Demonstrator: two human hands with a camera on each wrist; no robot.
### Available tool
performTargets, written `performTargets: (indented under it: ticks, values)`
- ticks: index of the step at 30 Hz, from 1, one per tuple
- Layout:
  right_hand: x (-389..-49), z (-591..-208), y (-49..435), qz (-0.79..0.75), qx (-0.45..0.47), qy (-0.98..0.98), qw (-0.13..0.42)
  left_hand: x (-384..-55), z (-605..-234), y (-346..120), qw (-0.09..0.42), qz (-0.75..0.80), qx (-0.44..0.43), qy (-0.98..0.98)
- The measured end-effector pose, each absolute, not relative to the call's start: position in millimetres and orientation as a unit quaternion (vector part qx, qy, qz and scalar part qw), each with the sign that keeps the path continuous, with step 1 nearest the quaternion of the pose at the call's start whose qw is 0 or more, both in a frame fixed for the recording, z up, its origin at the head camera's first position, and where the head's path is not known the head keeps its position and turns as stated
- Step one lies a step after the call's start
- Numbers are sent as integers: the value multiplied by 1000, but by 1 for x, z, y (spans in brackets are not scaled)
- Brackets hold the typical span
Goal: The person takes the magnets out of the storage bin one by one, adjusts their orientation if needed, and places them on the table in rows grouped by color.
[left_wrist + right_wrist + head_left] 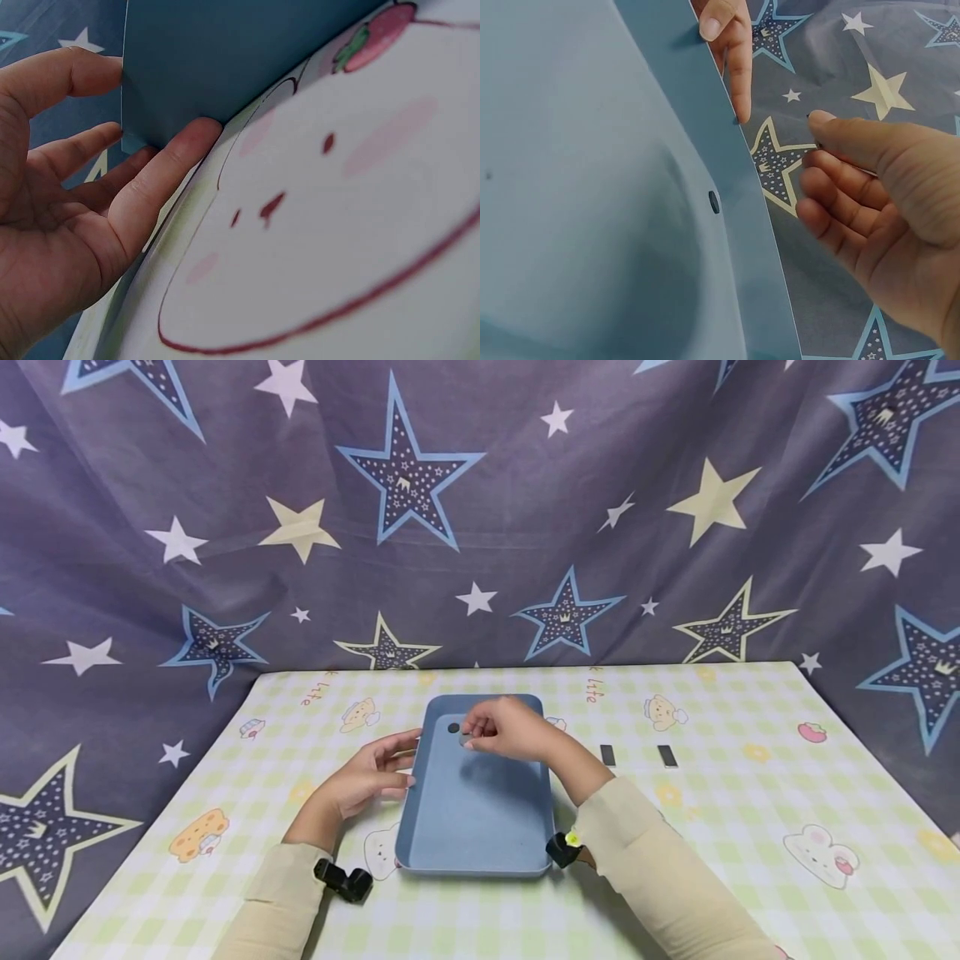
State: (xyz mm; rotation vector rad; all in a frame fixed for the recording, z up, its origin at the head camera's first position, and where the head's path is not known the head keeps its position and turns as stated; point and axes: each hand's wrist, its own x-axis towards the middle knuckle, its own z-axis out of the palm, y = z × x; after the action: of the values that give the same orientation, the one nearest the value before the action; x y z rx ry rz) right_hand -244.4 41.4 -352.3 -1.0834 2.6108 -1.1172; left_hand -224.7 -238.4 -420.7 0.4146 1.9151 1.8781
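A blue rectangular tray [480,827] lies lengthwise on the table. My left hand [371,774] is beside its left wall, and in the left wrist view the extended fingers [169,165] meet the tray's outer side. Over the far part of the tray, my right hand [513,729] pinches a small grey round disc [464,740] between thumb and fingers. In the right wrist view only its thin dark edge shows at the fingertips. A small black disc [453,727] lies on the tray floor near the far left corner, just left of the right fingertips.
Two small dark rectangular pieces [607,755] [667,756] lie on the table right of the tray. A checked cloth [720,827] with cartoon prints covers the table. Behind it hangs a star-patterned curtain [510,527]. Each wrist wears a black camera [343,882].
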Motion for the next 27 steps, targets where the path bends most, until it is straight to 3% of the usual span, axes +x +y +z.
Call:
performTargets:
  ticks: [27]
  values:
    - [-217, -364, 88, -440, -376, 813, -58, -224, -420, -238, 208, 679, 147, 688]
